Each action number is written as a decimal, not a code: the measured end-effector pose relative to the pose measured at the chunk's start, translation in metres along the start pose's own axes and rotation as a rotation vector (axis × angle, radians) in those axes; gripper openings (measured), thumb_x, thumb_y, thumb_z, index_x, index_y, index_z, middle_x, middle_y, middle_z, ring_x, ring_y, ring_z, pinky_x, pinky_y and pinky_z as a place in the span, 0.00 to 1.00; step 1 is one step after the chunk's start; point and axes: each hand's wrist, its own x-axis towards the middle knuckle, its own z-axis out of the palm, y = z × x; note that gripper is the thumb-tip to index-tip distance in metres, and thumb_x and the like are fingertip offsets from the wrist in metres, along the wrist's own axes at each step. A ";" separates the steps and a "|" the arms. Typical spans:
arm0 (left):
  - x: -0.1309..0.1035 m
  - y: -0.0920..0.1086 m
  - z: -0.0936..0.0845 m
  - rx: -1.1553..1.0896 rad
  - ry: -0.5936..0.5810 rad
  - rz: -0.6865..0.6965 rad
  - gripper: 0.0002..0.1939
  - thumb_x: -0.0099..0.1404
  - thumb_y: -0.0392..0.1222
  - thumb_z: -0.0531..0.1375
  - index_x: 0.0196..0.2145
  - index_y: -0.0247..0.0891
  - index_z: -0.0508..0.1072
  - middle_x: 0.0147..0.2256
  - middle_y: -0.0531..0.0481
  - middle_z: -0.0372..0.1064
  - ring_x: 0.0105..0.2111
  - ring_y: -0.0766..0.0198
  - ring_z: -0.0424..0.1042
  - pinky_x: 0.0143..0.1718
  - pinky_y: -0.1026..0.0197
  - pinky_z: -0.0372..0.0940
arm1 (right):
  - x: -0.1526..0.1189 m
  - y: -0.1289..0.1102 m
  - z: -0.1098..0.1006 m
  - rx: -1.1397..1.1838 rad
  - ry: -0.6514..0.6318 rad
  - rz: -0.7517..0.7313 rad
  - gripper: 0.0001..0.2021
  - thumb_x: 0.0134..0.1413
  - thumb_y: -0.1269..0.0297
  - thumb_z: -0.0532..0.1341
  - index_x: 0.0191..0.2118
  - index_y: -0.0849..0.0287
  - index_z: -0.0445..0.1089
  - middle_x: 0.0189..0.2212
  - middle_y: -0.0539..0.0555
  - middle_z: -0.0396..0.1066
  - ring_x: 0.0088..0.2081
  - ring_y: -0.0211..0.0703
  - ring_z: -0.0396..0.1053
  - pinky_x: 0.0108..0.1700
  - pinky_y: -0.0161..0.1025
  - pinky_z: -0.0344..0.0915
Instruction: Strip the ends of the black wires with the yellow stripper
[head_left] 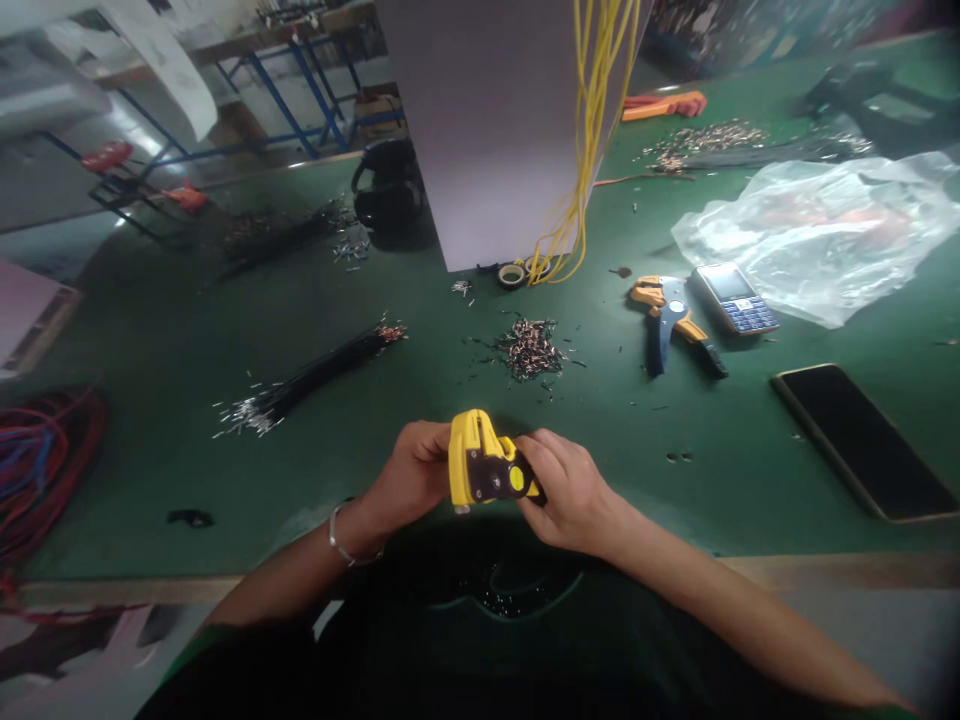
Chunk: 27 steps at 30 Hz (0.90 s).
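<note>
A yellow and black wire stripper [491, 475] is held over the near part of the green table [420, 390]. My right hand [574, 490] is wrapped round its black handles. My left hand [412, 475] is closed at the left side of the tool's yellow head; what its fingers hold, if anything, is hidden behind the head. Beyond the tool lies a pile of short wire scraps [531, 348]. To the left rests a bundle of black wires [322, 375] with bare ends.
A white panel [502, 130] with yellow wires [592, 110] stands at the back centre, tape rolls [512, 275] at its foot. Rightward lie another stripper [667, 320], a keypad phone [735, 298], a smartphone [862, 440] and a plastic bag [825, 235]. Red cables [45, 460] lie far left.
</note>
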 end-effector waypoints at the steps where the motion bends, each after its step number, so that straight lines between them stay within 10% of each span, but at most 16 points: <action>1: 0.000 0.001 0.000 -0.009 -0.002 0.003 0.13 0.53 0.44 0.70 0.19 0.35 0.73 0.16 0.56 0.67 0.18 0.73 0.64 0.20 0.71 0.62 | 0.000 0.000 0.000 0.001 0.000 -0.002 0.15 0.51 0.74 0.54 0.46 0.66 0.60 0.30 0.58 0.64 0.30 0.47 0.61 0.29 0.42 0.64; 27: -0.006 -0.014 0.001 -0.116 -0.055 -0.180 0.14 0.57 0.47 0.67 0.22 0.35 0.72 0.14 0.56 0.64 0.14 0.76 0.58 0.17 0.70 0.56 | -0.003 0.001 0.006 -0.007 0.082 0.090 0.12 0.49 0.72 0.54 0.42 0.61 0.61 0.29 0.56 0.71 0.29 0.45 0.69 0.30 0.40 0.65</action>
